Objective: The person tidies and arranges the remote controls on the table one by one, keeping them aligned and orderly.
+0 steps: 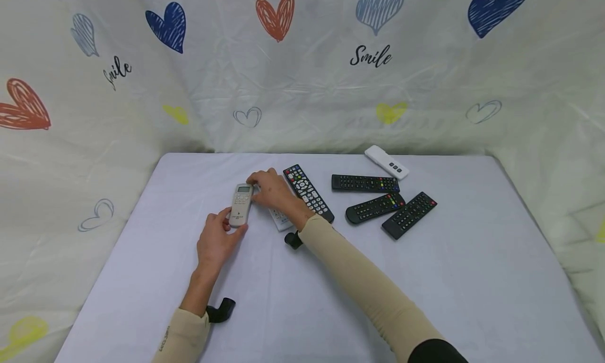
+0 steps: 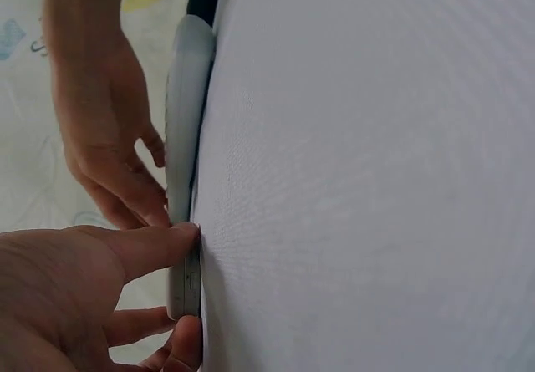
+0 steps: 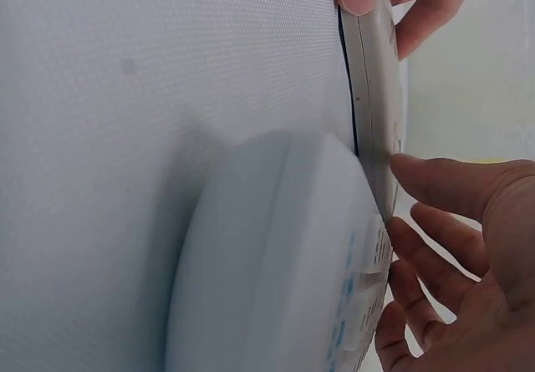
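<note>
A small light-grey remote control [image 1: 241, 208] with a little display lies on the white-covered table, left of the other remotes. My left hand [image 1: 216, 245] holds its near end between thumb and fingers; the left wrist view shows this grip on the remote's end [image 2: 184, 288]. My right hand [image 1: 274, 189] has thumb and fingertips at its far right corner. In the right wrist view, the right thumb [image 3: 451, 184] touches the remote's edge. Partly hidden under the right hand is a white remote [image 1: 281, 219]. Right beside that lies a long black remote [image 1: 309, 193] with colored buttons.
Farther right lie a black remote [image 1: 365, 184], a rounded black one [image 1: 375, 208], another black one [image 1: 409, 216] and a white one [image 1: 386, 162] at the back edge. A heart-printed cloth [image 1: 312, 90] hangs behind the table. Black wrist mounts [image 1: 221, 310] stick out from the sleeves.
</note>
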Available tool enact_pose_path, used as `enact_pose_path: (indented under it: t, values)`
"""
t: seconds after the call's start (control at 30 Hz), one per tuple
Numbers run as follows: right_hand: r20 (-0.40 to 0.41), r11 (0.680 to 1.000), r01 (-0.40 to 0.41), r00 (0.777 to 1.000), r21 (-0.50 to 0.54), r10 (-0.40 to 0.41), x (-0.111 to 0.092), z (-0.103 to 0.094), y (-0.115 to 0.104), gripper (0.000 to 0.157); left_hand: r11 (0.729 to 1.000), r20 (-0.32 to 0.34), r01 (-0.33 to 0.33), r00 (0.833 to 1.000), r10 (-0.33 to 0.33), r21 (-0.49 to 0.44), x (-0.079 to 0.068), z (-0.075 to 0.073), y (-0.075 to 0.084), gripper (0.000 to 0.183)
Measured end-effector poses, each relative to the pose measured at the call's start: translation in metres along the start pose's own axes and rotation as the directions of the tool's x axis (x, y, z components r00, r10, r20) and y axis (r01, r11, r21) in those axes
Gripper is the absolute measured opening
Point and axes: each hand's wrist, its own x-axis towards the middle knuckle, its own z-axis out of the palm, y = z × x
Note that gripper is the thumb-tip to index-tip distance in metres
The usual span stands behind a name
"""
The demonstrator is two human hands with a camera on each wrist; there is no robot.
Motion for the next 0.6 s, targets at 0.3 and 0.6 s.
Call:
enact_pose_path:
  t: [0.3, 0.6]
  values:
    - [-0.001, 0.998, 0.010, 1.000, -0.065, -0.010, -0.0001, 0.0004, -0.0008, 0.049, 1.000, -0.005, -0.006, 1.000, 0.006, -0.023, 0.0013, 0.0006, -0.0016, 0.067]
    - [-0.003, 0.999, 0.019, 1.000, -0.042, -0.019, -0.0034, 0.0045, -0.0010, 0.050, 0.998, -0.011, -0.008, 1.000, 0.007, -0.057, -0.0067, -0.0012, -0.0070, 0.066]
